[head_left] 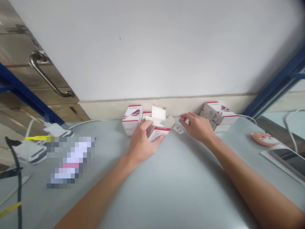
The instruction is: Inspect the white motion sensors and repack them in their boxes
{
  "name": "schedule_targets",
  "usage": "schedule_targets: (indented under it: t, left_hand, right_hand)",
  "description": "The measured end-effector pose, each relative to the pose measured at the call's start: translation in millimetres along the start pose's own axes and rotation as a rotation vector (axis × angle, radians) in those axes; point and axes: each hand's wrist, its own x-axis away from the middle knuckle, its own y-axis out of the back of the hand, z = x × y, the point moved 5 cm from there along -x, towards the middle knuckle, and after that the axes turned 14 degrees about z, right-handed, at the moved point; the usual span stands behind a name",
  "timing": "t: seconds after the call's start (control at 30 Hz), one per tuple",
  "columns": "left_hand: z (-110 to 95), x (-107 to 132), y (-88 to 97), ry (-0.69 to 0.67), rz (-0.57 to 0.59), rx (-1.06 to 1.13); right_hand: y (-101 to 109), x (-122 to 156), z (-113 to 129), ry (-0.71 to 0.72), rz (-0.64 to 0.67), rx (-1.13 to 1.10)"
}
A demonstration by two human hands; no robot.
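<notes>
My left hand (143, 141) is closed round a small white and red carton (159, 128) whose top flaps stand open, held near the back of the grey table (181, 184). My right hand (196, 126) reaches toward the wall with its fingers pinched on a small white piece (184, 119). A small white tag-like part (178, 129) lies on the table between the two hands. Behind the open carton stands a closed white and red box (132, 117).
A stack of the same boxes (218, 116) leans against the wall at the right. An orange animal-shaped object (264, 138), a phone (289, 160) on paper and cables lie at the right. White chargers (54, 129), a blurred-out item and cables lie at the left.
</notes>
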Motion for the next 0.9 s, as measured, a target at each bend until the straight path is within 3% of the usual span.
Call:
schedule_targets:
  t: [0.1, 0.2, 0.27, 0.33, 0.4, 0.47, 0.53, 0.6, 0.7, 0.9]
  left_hand:
    - [2.4, 1.5, -0.8, 0.024, 0.027, -0.003]
    - [3.8, 0.6, -1.0, 0.068, 0.099, -0.001]
    - [3.7, -1.5, -1.4, 0.108, 0.181, -0.012]
    - [2.2, -3.6, -2.4, 0.126, 0.270, -0.022]
    - [-0.4, -5.0, -4.0, 0.106, 0.332, -0.009]
    - [-2.5, -5.2, -5.7, 0.071, 0.346, 0.008]
    - [-3.0, -4.6, -8.0, 0.055, 0.336, 0.005]
    - [-2.9, -3.8, -10.6, 0.060, 0.322, -0.029]
    - [-7.1, -2.7, -13.6, 0.053, 0.308, -0.139]
    - [-34.7, 1.5, -15.4, -0.125, 0.275, -0.466]
  right_hand:
    - [-18.7, -2.9, -18.4, -0.128, 0.203, 0.059]
    - [-25.6, -2.4, -23.8, -0.146, 0.266, 0.074]
    - [-17.7, -1.5, -18.3, -0.144, 0.189, 0.049]
    - [-0.2, 1.4, -3.9, -0.096, 0.018, -0.035]
    - [19.6, 7.7, 18.5, 0.036, -0.161, -0.156]
    - [31.8, 14.5, 44.2, 0.213, -0.211, -0.218]
    - [33.8, 18.5, 62.6, 0.284, -0.142, -0.186]
    - [29.9, 18.5, 67.4, 0.237, -0.052, -0.183]
    - [22.0, 14.0, 59.6, 0.148, 0.056, -0.308]
    - [12.0, 5.6, 47.7, 0.058, 0.268, -0.692]
